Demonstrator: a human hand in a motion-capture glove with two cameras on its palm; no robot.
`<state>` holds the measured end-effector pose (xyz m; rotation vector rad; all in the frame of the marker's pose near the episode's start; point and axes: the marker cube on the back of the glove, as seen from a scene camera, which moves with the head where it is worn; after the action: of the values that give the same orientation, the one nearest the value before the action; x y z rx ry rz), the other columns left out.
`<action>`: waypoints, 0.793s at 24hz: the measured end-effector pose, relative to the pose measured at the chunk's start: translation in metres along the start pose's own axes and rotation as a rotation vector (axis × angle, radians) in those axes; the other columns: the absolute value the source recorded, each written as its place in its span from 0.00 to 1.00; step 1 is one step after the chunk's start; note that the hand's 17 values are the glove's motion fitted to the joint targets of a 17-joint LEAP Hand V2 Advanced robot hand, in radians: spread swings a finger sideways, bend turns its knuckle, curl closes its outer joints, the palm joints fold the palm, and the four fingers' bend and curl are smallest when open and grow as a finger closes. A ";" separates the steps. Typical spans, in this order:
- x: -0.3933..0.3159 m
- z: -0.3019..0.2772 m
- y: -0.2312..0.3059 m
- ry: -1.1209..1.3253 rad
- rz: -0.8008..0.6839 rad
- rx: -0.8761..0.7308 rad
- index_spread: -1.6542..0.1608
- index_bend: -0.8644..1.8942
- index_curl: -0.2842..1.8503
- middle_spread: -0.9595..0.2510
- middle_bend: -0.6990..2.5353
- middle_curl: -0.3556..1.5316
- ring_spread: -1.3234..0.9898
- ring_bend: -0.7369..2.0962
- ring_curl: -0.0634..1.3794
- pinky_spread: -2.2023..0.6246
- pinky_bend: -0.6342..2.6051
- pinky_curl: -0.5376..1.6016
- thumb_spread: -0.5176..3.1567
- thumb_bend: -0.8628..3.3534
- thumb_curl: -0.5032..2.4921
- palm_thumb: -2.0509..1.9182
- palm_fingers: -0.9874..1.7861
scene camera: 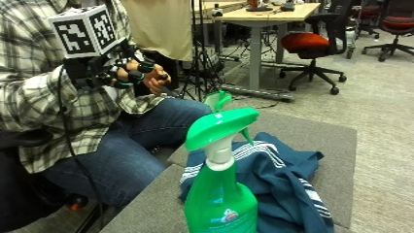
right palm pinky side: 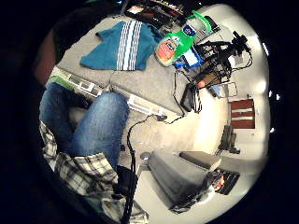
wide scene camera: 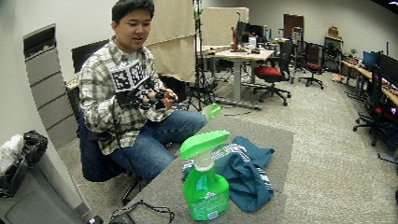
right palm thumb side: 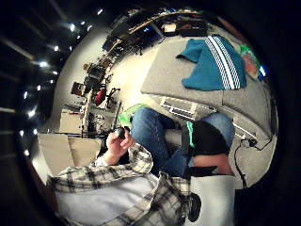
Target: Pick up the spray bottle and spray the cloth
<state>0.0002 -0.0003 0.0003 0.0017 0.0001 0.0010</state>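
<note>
The person sits with both forearms raised in front of the chest. The gloved right hand (scene camera: 132, 73) is held up at chest height, fingers loosely curled, holding nothing. The bare left hand (scene camera: 157, 80) sits just beside it, the two hands close together.

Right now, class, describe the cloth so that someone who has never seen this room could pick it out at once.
Find the low grey table in front of the seated person. On it, just behind the green spray bottle, lies a crumpled cloth. It is the only fabric on the table: dark teal-blue, with a band of white stripes.
</note>
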 end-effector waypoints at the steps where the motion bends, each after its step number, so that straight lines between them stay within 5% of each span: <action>1: 0.000 0.000 0.000 0.000 0.000 0.000 0.80 0.38 0.16 0.77 0.26 0.20 0.59 0.37 0.08 0.81 0.32 0.28 0.25 0.28 0.20 0.64 0.47; 19: 0.041 -0.001 -0.030 -0.123 0.060 0.061 0.70 0.37 0.23 0.76 0.27 0.27 0.61 0.40 0.17 0.84 0.35 0.34 0.42 0.27 0.25 0.67 0.44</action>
<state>0.0407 -0.0302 -0.0012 0.0626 -0.1233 0.0612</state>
